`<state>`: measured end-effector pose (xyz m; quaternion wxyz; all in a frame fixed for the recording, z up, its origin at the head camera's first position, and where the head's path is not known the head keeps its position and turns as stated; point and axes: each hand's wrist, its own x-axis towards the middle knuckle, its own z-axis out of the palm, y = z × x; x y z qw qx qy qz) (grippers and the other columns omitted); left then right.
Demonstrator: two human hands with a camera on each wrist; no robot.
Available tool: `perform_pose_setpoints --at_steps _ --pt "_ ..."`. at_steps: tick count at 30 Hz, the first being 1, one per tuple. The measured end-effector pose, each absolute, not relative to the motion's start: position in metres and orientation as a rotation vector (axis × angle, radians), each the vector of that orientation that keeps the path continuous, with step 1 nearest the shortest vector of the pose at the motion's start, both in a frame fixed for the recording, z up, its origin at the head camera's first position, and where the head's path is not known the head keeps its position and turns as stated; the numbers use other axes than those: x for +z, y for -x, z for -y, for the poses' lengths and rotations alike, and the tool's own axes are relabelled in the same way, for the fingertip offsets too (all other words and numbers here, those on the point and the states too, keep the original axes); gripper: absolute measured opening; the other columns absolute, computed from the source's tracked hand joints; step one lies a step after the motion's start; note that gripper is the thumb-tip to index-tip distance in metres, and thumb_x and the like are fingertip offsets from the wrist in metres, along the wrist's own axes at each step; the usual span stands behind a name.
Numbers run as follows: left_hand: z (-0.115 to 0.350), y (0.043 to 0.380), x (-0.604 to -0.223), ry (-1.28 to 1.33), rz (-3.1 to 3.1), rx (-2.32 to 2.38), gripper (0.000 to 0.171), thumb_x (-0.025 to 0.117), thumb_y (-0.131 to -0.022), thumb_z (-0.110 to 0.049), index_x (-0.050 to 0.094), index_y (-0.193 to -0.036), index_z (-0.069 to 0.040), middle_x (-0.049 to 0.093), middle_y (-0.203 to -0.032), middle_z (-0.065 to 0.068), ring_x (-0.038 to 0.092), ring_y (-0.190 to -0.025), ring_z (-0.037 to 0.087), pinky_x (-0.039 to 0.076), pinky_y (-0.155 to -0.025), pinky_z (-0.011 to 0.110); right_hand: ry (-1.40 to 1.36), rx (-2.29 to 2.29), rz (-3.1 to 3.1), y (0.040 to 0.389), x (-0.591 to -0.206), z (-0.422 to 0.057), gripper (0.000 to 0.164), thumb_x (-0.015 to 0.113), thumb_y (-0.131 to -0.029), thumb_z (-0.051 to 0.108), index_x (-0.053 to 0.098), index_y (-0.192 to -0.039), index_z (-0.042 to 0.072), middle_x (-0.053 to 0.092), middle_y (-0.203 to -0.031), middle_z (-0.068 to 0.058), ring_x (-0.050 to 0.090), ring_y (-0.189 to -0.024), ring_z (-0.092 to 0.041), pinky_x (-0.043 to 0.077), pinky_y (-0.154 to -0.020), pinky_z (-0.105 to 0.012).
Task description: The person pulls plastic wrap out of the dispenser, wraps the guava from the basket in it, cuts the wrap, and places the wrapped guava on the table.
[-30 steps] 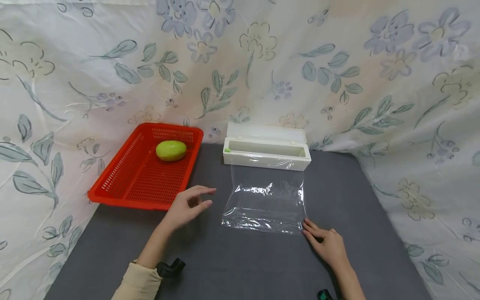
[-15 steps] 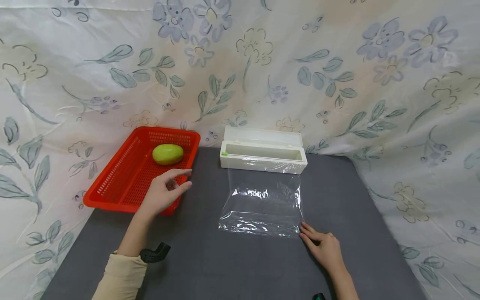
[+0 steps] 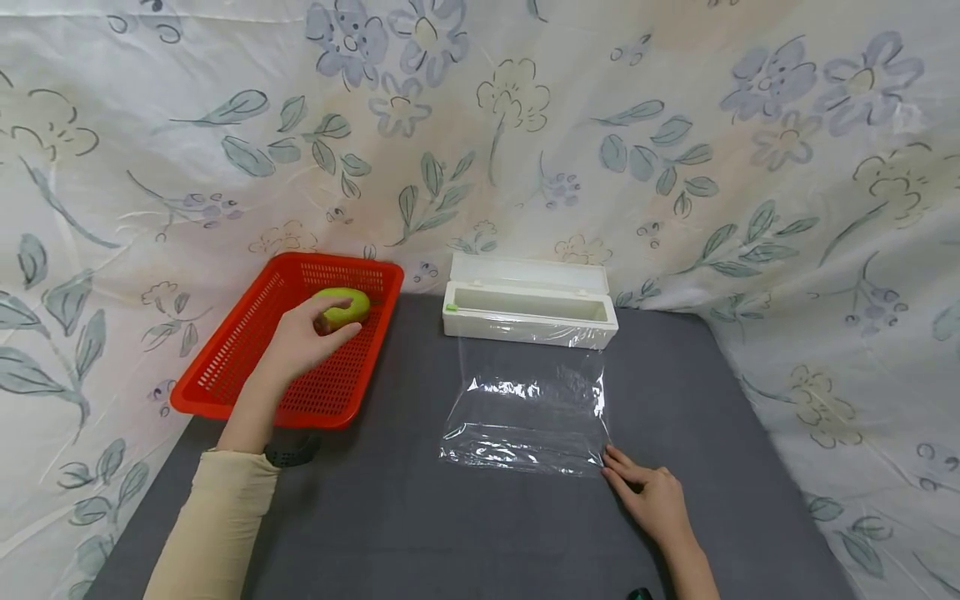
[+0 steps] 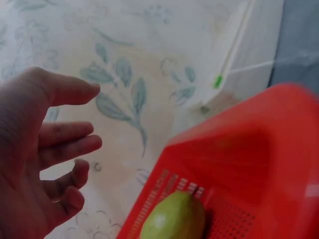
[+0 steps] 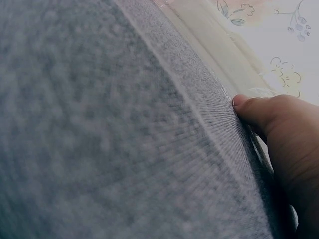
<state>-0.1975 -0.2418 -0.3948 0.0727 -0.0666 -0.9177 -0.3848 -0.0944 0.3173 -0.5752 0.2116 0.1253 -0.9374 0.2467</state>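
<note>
A green pear (image 3: 356, 309) with a short dark stem lies in the red plastic basket (image 3: 197, 400). My left hand (image 3: 298, 340) is over the basket, thumb and fingers spread apart and bent, holding nothing. In the head view it partly covers the pear; the left wrist view shows the pear (image 4: 174, 219) apart from the fingers. A sheet of clear plastic wrap (image 3: 517, 417) runs toward me from a white dispenser box (image 3: 528, 327) over the dark grey table. My right hand (image 3: 654, 500) pinches its near right corner between thumb and fingers.
The box's lid (image 3: 528, 271) stands raised at the back, and a green slider (image 3: 452, 307) sits at the box's left end. A flowered cloth (image 3: 525, 150) hangs behind and along both sides of the grey table (image 3: 450, 542).
My left hand has moved left and away from me, from beside the basket to over it near the pear. My right hand stays at the corner of the plastic wrap.
</note>
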Motion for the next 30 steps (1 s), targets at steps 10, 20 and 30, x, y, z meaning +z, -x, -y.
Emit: perform_pose_setpoints --at_steps 10,20,30 --pt "0.251 0.22 -0.381 0.173 2.777 -1.122 0.066 0.072 -0.099 -0.046 0.056 -0.153 -0.012 0.06 -0.141 0.015 0.051 -0.114 0.039 0.047 -0.085 0.045 -0.341 0.697 2.577 0.095 -0.573 -0.319 0.025 0.091 -0.079 0.015 0.087 -0.104 0.015 0.08 -0.114 0.0 0.047 -0.056 -0.007 0.039 -0.057 -0.025" --pt "0.26 0.252 -0.385 0.127 2.844 -1.129 0.077 0.071 -0.098 -0.051 0.048 -0.159 -0.011 0.051 -0.155 0.02 0.049 -0.122 0.04 0.048 -0.097 0.054 -0.347 0.69 2.575 0.096 -0.569 -0.323 0.026 0.091 -0.08 0.015 0.087 -0.105 0.014 0.08 -0.114 0.0 0.048 -0.054 -0.004 0.039 -0.057 -0.026" --pt "0.279 0.267 -0.406 0.076 2.965 -1.065 0.088 0.07 -0.098 -0.052 0.037 -0.163 -0.003 0.037 -0.165 0.028 0.04 -0.143 0.049 0.038 -0.114 0.068 -0.344 0.708 2.583 0.089 -0.577 -0.319 0.024 0.091 -0.08 0.017 0.087 -0.104 0.015 0.08 -0.114 0.002 0.047 -0.053 0.003 0.037 -0.057 -0.021"
